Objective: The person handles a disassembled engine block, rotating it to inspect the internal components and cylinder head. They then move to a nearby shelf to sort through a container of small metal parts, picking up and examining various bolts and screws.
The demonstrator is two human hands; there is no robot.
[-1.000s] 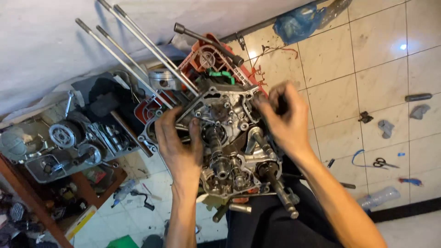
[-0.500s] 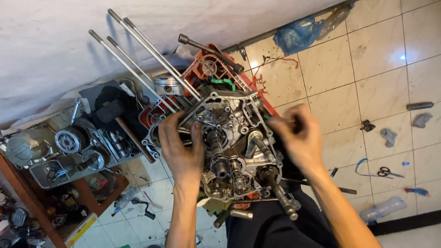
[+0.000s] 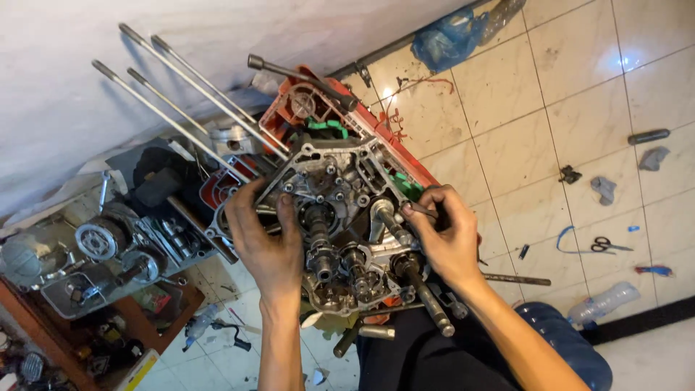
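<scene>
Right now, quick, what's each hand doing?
Left hand: open, fingers resting on the engine case.
Right hand: closed, grip pinching a small dark rod-like part.

Both forearms reach up into view from the bottom edge, bare to the wrist and running roughly parallel, the left nearly straight up, the right slanting in from the lower right. The left hand (image 3: 264,235) lies palm down with its back to the camera, fingers spread and pointing away from the body, the thumb stretched out to the inner side and the fingertips pressed down. The right hand (image 3: 445,235) is curled into a loose fist, knuckles up, wrist bent slightly inward; its thumb and forefinger pinch together at the top of the hand, the other fingers folded under. The two hands are apart, level with each other
</scene>
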